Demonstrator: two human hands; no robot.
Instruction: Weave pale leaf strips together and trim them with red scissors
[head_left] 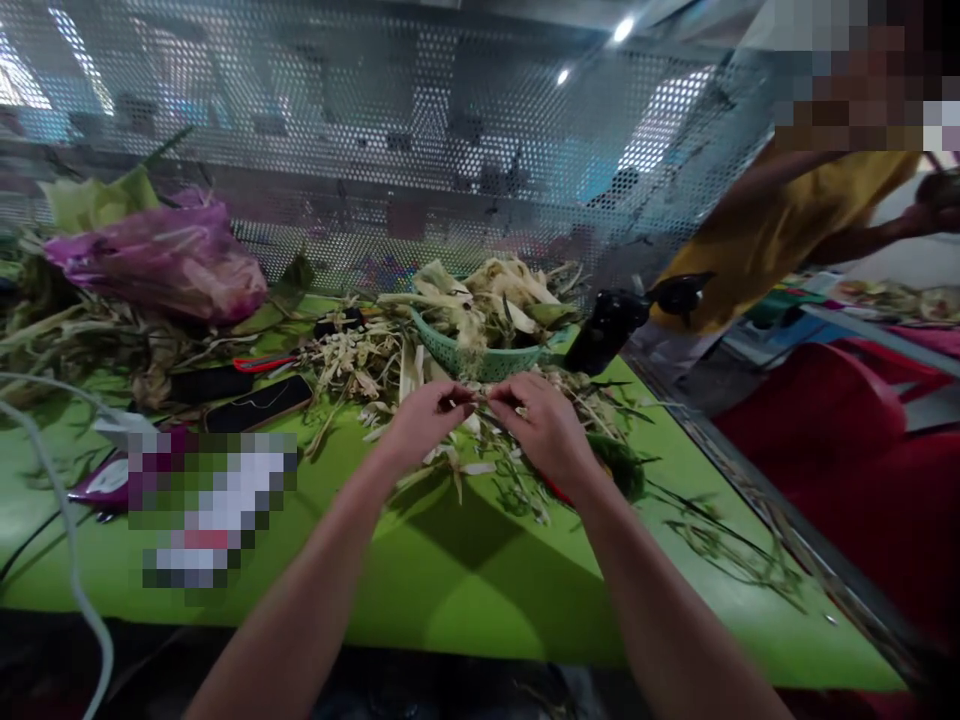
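My left hand (426, 420) and my right hand (541, 425) meet over the green table (465, 590), fingertips pinched together on a thin pale strip of leaf (480, 402) stretched between them. Under and around the hands lies a loose heap of pale leaf strips and trimmings (375, 375). Just beyond the hands stands a teal plastic basket (480, 357) piled with pale yellow-green leaves.
A pink plastic bag (161, 260) lies on leaf stalks at the far left. Two dark phones (259, 403) and a white cable (67, 520) lie at left. A perforated metal screen (420, 150) backs the table. A person in a yellow top (780, 230) stands at right.
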